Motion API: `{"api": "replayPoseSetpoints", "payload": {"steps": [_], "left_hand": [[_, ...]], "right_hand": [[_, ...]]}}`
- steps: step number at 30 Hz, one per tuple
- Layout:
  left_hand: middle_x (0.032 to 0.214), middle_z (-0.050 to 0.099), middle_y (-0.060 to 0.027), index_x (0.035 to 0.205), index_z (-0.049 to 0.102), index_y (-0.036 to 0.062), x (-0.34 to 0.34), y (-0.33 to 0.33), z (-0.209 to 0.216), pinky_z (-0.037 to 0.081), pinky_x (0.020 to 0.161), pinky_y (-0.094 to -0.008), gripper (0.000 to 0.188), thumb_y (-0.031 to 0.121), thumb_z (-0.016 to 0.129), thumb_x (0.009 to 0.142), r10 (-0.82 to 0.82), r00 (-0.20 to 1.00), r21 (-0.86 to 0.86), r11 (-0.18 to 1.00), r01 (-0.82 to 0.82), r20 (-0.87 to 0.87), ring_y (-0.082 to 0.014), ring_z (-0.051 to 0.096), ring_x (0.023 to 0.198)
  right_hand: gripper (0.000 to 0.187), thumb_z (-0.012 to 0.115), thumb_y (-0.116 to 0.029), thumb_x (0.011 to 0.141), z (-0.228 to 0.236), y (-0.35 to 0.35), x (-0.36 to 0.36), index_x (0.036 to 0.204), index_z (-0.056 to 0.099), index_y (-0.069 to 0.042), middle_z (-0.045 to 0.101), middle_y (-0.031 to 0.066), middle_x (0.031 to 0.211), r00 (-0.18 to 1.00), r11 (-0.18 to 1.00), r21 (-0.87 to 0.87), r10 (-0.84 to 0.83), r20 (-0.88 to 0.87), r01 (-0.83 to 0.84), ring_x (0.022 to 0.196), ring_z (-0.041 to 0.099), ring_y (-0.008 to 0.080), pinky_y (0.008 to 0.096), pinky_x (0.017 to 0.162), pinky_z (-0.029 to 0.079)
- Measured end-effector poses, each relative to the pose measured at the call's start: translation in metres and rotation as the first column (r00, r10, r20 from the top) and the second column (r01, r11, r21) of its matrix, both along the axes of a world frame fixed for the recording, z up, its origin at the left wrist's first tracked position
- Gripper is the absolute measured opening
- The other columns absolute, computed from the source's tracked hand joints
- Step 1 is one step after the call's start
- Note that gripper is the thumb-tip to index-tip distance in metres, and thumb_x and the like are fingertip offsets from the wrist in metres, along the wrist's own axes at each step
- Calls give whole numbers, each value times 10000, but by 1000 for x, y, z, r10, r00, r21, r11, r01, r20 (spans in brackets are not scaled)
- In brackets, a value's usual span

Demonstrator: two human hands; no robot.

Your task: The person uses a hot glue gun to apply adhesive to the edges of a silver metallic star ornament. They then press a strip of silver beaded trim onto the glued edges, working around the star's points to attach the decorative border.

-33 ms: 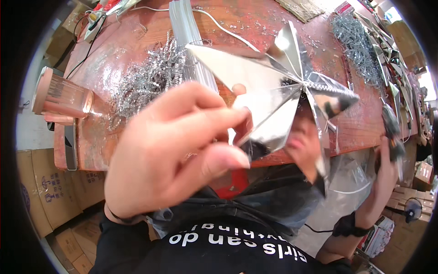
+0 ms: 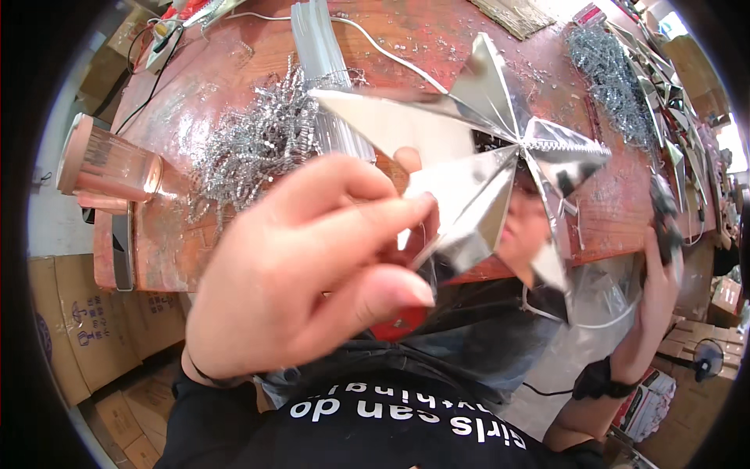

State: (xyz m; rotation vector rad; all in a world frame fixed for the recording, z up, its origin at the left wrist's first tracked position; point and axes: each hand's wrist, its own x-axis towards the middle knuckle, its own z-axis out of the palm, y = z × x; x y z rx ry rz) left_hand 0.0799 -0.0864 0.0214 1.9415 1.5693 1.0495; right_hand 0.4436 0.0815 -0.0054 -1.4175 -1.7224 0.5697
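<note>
A mirror-silver, many-pointed folded star [image 2: 461,187] is held above the table's near edge. My left hand [image 2: 297,266] is closed on its lower left side, with forefinger and thumb pinching around the edge. A short row of small silver beads [image 2: 555,146] runs along the ridge of the star's right-hand point from the centre. At the right table edge, my right hand [image 2: 660,270] is wrapped round a dark hand tool [image 2: 666,215], blurred and partly hidden, its kind unclear. Tangled silver bead strings [image 2: 262,137] lie beyond my left hand, beside a bundle of clear sticks [image 2: 320,47].
The reddish wooden table [image 2: 406,43] has scattered bits on it. A lidded pink cup [image 2: 109,164] stands at the left edge. More bead strings [image 2: 605,74] and silver star pieces [image 2: 672,148] lie at the right. A white cord [image 2: 387,55] crosses the far side. Cardboard boxes [image 2: 86,313] stand lower left.
The star has tilted slightly, its left point dropping a little and its lower point swinging right. My left hand has shifted slightly right. My right hand and the dark tool have moved slightly left.
</note>
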Motion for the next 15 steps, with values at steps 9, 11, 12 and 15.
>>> {"api": "replayPoseSetpoints", "payload": {"steps": [9, 11, 12, 15], "left_hand": [[872, 594, -87, 1102, 605, -34, -3, -28, 3, 464, 700, -247, 376, 306, 536, 958, -189, 957, -38, 979, 202, 218, -170, 578, 766], [871, 622, -83, 1061, 601, -9, -7, -46, -7, 486, 700, -253, 202, 126, 594, 911, 116, 893, 39, 988, -148, 435, -140, 613, 786], [880, 623, -73, 1032, 608, -3, -10, -47, -14, 481, 698, -248, 154, 93, 571, 918, 270, 860, 34, 948, -315, 433, -120, 601, 770], [922, 610, -89, 1001, 634, 10, -21, -32, -24, 465, 727, -279, 147, -1, 575, 867, 527, 841, 75, 840, -538, 123, -167, 583, 801]], "right_hand": [[436, 609, -133, 887, -29, 47, 19, 1273, 499, 37, 552, 169, 1205, 961, 993, 33, 98, 258, -110, 1138, 527, 241, 309, 963, 395], [319, 595, -157, 918, -14, 31, -1, 1174, 556, 30, 592, 101, 1059, 976, 987, 154, 4, 217, -38, 981, 554, 174, 272, 872, 423], [288, 592, -164, 926, -6, 20, -2, 1138, 571, 30, 595, 78, 1013, 987, 987, 161, -47, 153, 22, 935, 551, 149, 260, 846, 425], [191, 566, -156, 953, -3, -6, -2, 1006, 608, 22, 581, 8, 878, 997, 956, 283, -81, 20, 72, 790, 501, 68, 214, 753, 415]]}}
